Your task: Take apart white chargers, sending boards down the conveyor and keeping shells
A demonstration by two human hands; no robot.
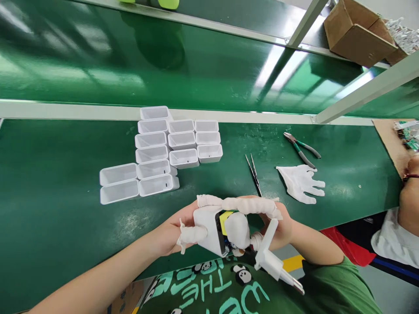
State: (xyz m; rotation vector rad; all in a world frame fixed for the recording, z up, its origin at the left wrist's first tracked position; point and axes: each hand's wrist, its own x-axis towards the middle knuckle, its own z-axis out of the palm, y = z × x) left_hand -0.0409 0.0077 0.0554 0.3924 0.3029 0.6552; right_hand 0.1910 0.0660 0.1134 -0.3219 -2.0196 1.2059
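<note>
2 hands [229,226], each grip closed around 1 white charger housing [207,229] above green table [65,226].

left hand [178,233] fingers curled, gripping; right hand [278,224] fingers curled, gripping; wrists close

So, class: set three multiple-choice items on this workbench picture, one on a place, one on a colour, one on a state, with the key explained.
1. Where does the white glove lie?
A. below the pliers
B. inside a white case
C. on the cardboard box

2. What colour is the bench mat?
A. blue
B. green
C. grey

3. How is the white housing?
A. lying alone on the mat
B. stacked with the empty cases
C. held by the left hand and right hand

Key: 1 A, glove just under the pliers; 2 B, surface plainly green; 3 C, both hands' fingers wrap it.
</note>
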